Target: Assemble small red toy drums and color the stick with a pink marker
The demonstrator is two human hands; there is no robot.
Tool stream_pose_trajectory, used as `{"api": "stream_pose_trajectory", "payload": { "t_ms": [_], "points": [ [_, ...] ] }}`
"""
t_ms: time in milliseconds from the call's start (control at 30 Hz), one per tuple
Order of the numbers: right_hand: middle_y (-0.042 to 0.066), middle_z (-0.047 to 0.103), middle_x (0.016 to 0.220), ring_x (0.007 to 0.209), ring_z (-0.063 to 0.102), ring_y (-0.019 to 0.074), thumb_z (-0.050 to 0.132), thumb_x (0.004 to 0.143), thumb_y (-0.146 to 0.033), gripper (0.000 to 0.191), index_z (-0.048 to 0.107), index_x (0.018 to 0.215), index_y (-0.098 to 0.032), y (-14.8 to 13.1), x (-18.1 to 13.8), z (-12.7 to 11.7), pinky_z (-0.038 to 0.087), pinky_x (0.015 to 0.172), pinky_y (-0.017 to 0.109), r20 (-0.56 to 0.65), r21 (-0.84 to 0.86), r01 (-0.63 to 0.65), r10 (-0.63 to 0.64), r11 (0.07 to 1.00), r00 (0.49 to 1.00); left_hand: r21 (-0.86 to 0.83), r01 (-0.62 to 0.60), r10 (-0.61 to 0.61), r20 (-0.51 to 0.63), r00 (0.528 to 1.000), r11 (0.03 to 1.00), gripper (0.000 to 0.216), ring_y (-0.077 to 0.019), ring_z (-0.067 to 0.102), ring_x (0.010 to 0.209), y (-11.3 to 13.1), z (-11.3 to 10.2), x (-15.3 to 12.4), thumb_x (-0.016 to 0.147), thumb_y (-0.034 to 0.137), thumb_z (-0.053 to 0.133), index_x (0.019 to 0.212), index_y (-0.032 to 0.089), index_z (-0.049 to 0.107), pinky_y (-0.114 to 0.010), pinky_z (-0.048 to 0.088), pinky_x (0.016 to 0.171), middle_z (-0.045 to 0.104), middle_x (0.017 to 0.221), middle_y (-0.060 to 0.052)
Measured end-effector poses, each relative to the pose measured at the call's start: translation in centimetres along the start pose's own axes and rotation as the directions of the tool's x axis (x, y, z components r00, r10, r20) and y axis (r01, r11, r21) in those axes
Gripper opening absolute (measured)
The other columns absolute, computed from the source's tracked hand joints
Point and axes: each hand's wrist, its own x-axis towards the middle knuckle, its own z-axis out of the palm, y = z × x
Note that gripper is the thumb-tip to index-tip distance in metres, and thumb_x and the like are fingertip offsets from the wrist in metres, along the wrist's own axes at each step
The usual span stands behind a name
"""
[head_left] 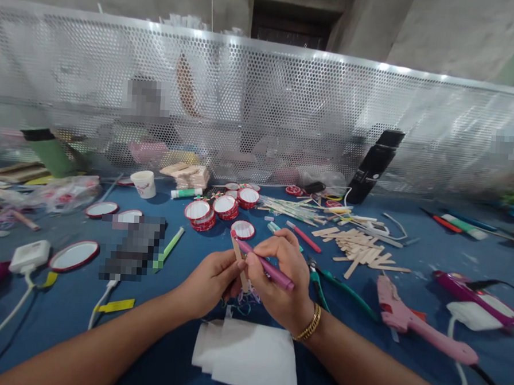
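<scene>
My left hand pinches a flat wooden craft stick upright over the table, its top end coloured pinkish red. A purple marker pen is gripped in my right hand, its tip close to the upper part of the stick. Whether tip and wood touch, I cannot tell. Below my hands lie tangled coloured threads, partly hidden by the fingers. Folded white paper rests nearest to me. Just beyond the stick is a round white lid with a red rim.
Wooden sticks are heaped to the right, near green-handled pliers and a pink glue gun. Stacked red-rimmed tins stand behind my hands. A paper cup is at back left. A perforated metal screen closes off the back.
</scene>
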Motion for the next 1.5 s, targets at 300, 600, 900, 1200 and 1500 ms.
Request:
{"api": "stream_pose_trajectory", "payload": {
  "t_ms": [300,600,900,1200,1500],
  "points": [
    [-0.004,0.065,0.069,0.062,0.062,0.0133,0.060,0.083,-0.018,0.009,0.053,0.079,-0.023,-0.05,0.05,0.05,0.040,0.097,0.045,0.002,-0.017,0.006,-0.006,1.000,1.000,0.005,0.009,-0.009,-0.005,1.000,1.000,0.051,-0.0082,0.039,0.043,0.23,0.06,-0.06,0.086,0.066,0.047,0.070,0.017,0.049,-0.021,0.028,0.043,0.047,0.051,0.004],
    [-0.004,0.064,0.068,0.061,0.060,0.0135,0.059,0.084,-0.017,0.009,0.054,0.078,-0.023,0.12,0.24,-0.04,0.042,0.092,0.044,-0.040,-0.038,0.000,-0.002,0.999,0.999,-0.034,0.015,-0.015,-0.004,1.000,0.999,0.049,-0.0079,0.038,0.042,0.13,0.00,0.04,0.086,0.064,0.049,0.070,0.018,0.050,-0.021,0.027,0.042,0.047,0.050,0.005],
    [-0.005,0.064,0.068,0.063,0.061,0.0126,0.060,0.084,-0.019,0.009,0.053,0.080,-0.022,-0.05,0.08,0.04,0.040,0.097,0.044,-0.005,-0.018,0.014,-0.014,1.000,1.000,-0.006,0.007,-0.007,-0.002,1.000,1.000,0.051,-0.0077,0.039,0.043,0.10,0.04,-0.03,0.086,0.066,0.048,0.070,0.017,0.050,-0.021,0.028,0.042,0.048,0.051,0.004],
    [-0.004,0.064,0.068,0.062,0.060,0.0130,0.060,0.084,-0.017,0.009,0.055,0.078,-0.022,0.00,0.13,0.06,0.041,0.094,0.044,-0.031,-0.025,-0.015,0.014,1.000,0.999,-0.009,0.024,-0.024,-0.007,1.000,1.000,0.051,-0.0078,0.039,0.042,0.14,0.01,0.00,0.086,0.065,0.049,0.070,0.017,0.050,-0.021,0.027,0.042,0.048,0.051,0.004],
    [-0.004,0.064,0.069,0.064,0.062,0.0125,0.061,0.083,-0.018,0.008,0.055,0.079,-0.021,-0.01,0.00,0.04,0.039,0.097,0.043,-0.026,-0.039,-0.006,0.005,0.999,1.000,-0.020,0.007,-0.007,0.006,1.000,1.000,0.051,-0.0075,0.039,0.043,0.12,0.09,-0.03,0.086,0.065,0.048,0.069,0.017,0.050,-0.020,0.028,0.042,0.048,0.051,0.004]
  ]
}}
